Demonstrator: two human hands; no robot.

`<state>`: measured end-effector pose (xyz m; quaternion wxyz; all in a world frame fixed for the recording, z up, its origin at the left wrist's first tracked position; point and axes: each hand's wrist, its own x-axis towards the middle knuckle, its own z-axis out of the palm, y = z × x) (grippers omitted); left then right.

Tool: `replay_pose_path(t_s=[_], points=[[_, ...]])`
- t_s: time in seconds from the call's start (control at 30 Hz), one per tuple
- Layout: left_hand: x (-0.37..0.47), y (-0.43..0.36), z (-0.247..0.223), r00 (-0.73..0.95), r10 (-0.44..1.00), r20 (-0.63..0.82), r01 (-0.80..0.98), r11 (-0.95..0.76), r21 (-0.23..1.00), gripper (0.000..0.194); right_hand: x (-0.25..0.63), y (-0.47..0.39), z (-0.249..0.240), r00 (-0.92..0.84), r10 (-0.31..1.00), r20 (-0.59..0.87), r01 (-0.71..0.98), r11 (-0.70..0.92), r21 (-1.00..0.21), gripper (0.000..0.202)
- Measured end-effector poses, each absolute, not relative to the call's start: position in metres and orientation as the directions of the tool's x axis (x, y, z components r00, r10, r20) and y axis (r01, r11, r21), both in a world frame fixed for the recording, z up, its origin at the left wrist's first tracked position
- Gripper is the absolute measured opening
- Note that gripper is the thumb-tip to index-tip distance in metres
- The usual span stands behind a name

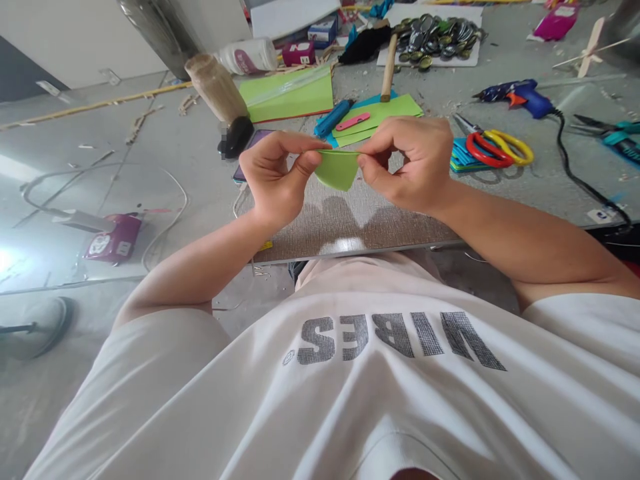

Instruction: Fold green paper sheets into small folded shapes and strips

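Note:
A small piece of green paper [340, 172] is stretched between my two hands above the near edge of the table; its top edge looks folded. My left hand [280, 175] pinches its left end between thumb and forefinger. At the opposite end, the thumb and forefinger of my right hand [413, 163] grip it the same way. Just beyond the paper lie more green sheets [400, 108], with a pink cutter [353, 121] and a blue tube-shaped tool [334, 119] on top. A phone, partly hidden, is behind my left hand.
Right of my hands are red and yellow scissors [493, 148] on blue paper pieces, a blue glue gun [525, 97] with a black cable, and pliers [613, 137]. Bottle caps [435, 40] are heaped at the back. On the left lie a white cable and a purple box [114, 239].

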<state>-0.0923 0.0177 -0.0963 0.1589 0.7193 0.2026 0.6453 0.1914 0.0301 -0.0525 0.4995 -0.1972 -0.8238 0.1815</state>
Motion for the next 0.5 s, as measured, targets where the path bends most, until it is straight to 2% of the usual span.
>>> replay_pose_path(t_s=[0.17,0.33,0.4,0.5], points=[[-0.100,0.025,-0.096,0.130,0.449,0.884,0.145,-0.891,0.431,0.028,0.189,0.038,-0.060,-0.406,0.496,0.768,0.055,0.852,-0.521,0.038],[-0.098,0.032,-0.090,0.106,0.354,0.929,0.247,-0.915,0.320,0.034,0.181,0.035,-0.060,-0.334,0.481,0.811,-0.023,0.856,-0.517,0.057],[-0.097,0.034,-0.090,0.129,0.357,0.925,0.261,-0.912,0.315,0.036,0.176,0.032,-0.058,-0.284,0.477,0.832,-0.036,0.862,-0.506,0.067],[-0.094,0.034,-0.092,0.162,0.395,0.904,0.218,-0.908,0.357,0.040,0.171,0.034,-0.055,-0.259,0.540,0.800,-0.010,0.827,-0.562,0.075]])
